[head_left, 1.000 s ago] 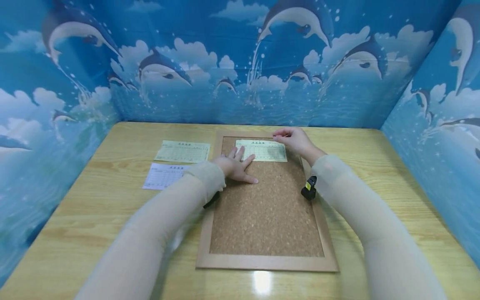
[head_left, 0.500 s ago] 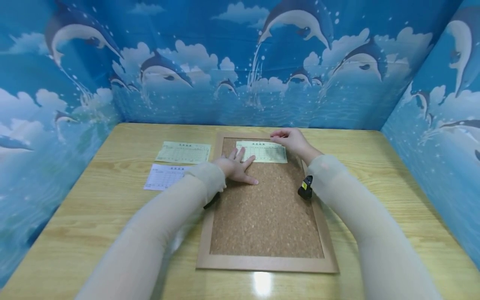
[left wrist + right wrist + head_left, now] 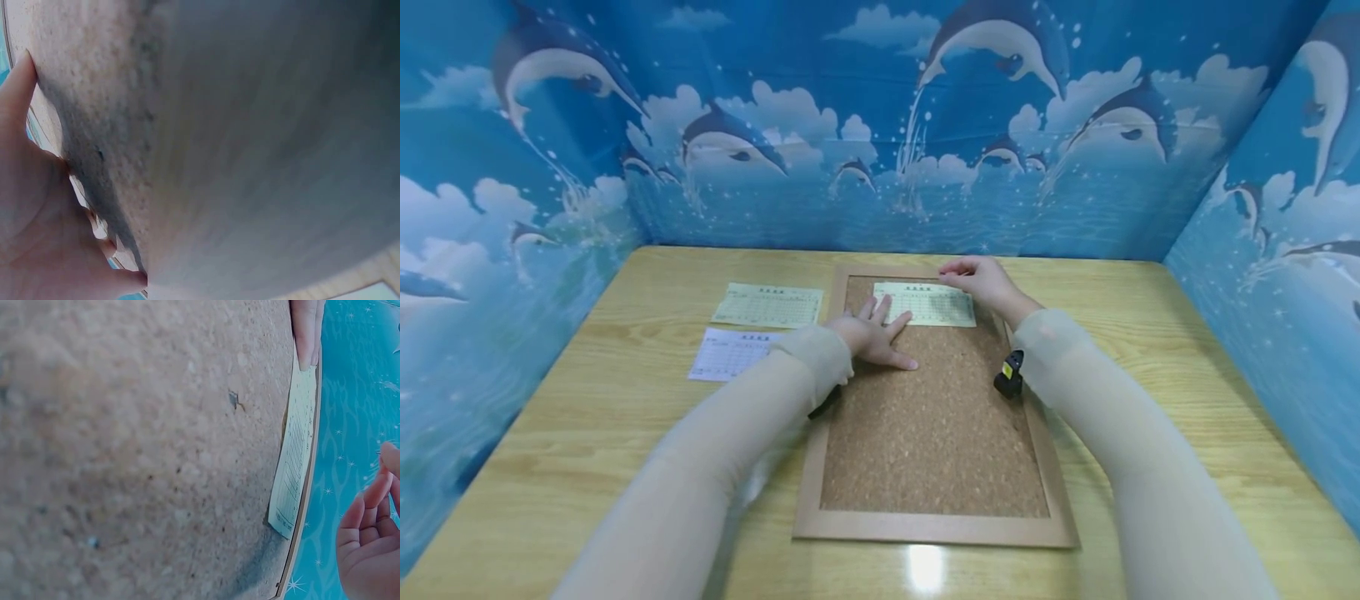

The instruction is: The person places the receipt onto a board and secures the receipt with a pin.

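Observation:
A light green printed slip (image 3: 932,305) lies across the top of a wood-framed cork board (image 3: 932,425). My left hand (image 3: 872,335) is spread flat, its fingers over the slip's left end and its thumb on the cork. In the left wrist view that hand (image 3: 44,206) shows spread at the cork. Above the slip's upper edge, my right hand (image 3: 988,282) pinches a small push pin between thumb and fingertips. Only the pin's thin metal tip (image 3: 379,452) shows in the right wrist view, clear of the slip; its head is mostly hidden by the fingers.
Left of the board, a second green slip (image 3: 769,305) and a white slip (image 3: 730,354) lie on the wooden table (image 3: 625,417). The left sleeve covers part of the white slip. A blue dolphin-print backdrop (image 3: 880,125) walls the table at back and sides.
My right hand has shifted slightly left along the slip's upper edge, still pinching the pin. The left hand stays in place on the slip and cork.

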`<move>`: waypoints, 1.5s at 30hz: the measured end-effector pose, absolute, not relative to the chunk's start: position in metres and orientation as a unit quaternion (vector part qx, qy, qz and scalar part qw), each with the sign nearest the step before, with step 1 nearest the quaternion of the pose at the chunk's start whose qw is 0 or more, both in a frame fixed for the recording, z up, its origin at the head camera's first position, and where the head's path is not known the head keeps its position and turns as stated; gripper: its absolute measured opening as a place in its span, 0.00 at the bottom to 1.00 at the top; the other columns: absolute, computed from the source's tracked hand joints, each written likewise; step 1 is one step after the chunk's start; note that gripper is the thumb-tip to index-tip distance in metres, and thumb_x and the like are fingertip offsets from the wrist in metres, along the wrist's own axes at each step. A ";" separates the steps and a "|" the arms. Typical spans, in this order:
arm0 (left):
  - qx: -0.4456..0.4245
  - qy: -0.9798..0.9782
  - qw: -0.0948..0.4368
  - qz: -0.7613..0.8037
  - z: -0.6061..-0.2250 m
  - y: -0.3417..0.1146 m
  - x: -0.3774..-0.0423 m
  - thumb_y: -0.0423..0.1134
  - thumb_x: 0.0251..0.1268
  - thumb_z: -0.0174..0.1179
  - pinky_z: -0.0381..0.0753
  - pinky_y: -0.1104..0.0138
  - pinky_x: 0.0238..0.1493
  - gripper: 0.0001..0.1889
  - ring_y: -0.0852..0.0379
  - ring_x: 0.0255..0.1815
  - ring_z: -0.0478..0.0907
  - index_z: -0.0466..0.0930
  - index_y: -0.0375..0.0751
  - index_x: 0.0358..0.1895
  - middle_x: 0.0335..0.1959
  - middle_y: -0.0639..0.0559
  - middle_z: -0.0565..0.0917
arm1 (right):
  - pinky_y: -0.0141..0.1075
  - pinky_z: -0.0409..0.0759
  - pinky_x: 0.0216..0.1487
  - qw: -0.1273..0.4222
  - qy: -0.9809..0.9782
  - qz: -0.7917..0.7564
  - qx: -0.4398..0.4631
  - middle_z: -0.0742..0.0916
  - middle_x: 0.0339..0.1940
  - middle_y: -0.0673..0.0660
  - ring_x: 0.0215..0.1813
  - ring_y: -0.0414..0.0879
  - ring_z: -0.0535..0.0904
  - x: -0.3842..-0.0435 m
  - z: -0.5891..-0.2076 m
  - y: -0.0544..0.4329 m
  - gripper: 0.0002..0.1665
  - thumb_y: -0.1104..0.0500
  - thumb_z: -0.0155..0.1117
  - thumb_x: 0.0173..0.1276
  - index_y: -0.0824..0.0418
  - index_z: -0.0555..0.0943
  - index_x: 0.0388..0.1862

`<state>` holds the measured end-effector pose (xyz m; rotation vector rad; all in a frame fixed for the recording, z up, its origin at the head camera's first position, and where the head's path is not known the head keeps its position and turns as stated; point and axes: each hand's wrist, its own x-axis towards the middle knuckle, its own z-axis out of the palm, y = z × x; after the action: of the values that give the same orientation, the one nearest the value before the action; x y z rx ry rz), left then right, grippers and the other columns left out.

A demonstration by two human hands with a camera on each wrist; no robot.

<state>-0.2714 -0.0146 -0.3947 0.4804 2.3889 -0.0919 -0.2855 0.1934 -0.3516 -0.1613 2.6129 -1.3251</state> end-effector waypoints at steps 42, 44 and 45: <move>0.195 0.920 0.338 -0.036 -0.373 -0.015 -0.252 0.80 0.48 0.38 0.35 0.45 0.68 0.52 0.47 0.71 0.17 0.21 0.67 0.71 0.71 0.50 0.18 | 0.47 0.71 0.54 0.152 0.880 -0.446 -0.056 0.79 0.54 0.56 0.55 0.50 0.73 -0.299 -0.358 0.180 0.21 0.51 0.58 0.69 0.57 0.77 0.57; 0.197 0.921 0.334 -0.035 -0.371 -0.015 -0.250 0.80 0.48 0.38 0.35 0.45 0.68 0.52 0.48 0.71 0.18 0.22 0.67 0.71 0.72 0.50 0.18 | 0.46 0.72 0.54 0.158 0.876 -0.453 -0.057 0.79 0.54 0.55 0.55 0.50 0.73 -0.300 -0.359 0.179 0.21 0.51 0.58 0.69 0.57 0.77 0.58; 0.197 0.921 0.333 -0.033 -0.370 -0.015 -0.250 0.80 0.48 0.38 0.35 0.45 0.68 0.52 0.47 0.72 0.18 0.23 0.66 0.72 0.72 0.49 0.19 | 0.46 0.72 0.54 0.158 0.875 -0.455 -0.055 0.79 0.54 0.55 0.55 0.50 0.73 -0.301 -0.359 0.179 0.21 0.51 0.58 0.69 0.57 0.77 0.58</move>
<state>-0.2496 -0.0152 -0.3696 0.5154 2.4065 -0.0858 -0.3010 0.1792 -0.3590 -0.1581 2.5016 -1.3012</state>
